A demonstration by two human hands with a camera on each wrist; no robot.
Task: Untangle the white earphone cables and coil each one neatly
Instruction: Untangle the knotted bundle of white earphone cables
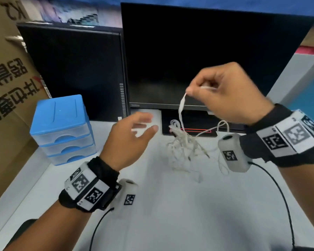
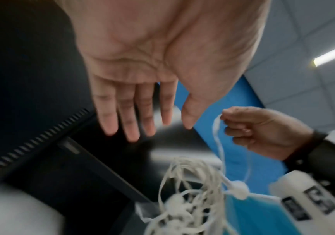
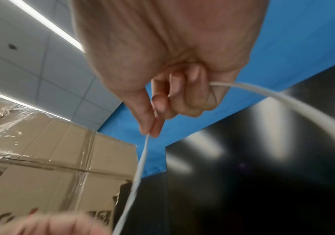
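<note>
A tangle of white earphone cables [image 1: 183,142] hangs just above the white table [image 1: 170,205], lifted in front of the right monitor. My right hand [image 1: 223,91] is raised above it and pinches one white strand [image 1: 181,107] between thumb and forefinger; the same strand [image 3: 140,171] drops from the pinch in the right wrist view. A second length of cable [image 3: 263,93] curves out of the curled fingers. My left hand [image 1: 132,134] hovers to the left of the tangle with its fingers [image 2: 130,120] straight and holding nothing. The bundle [image 2: 192,198] dangles below it.
Two dark monitors [image 1: 198,57] stand at the back of the table. A blue and clear small drawer unit [image 1: 62,131] sits at the left. Cardboard boxes [image 1: 5,84] rise along the left edge. Black wrist-camera leads [image 1: 279,196] trail over the table's near part.
</note>
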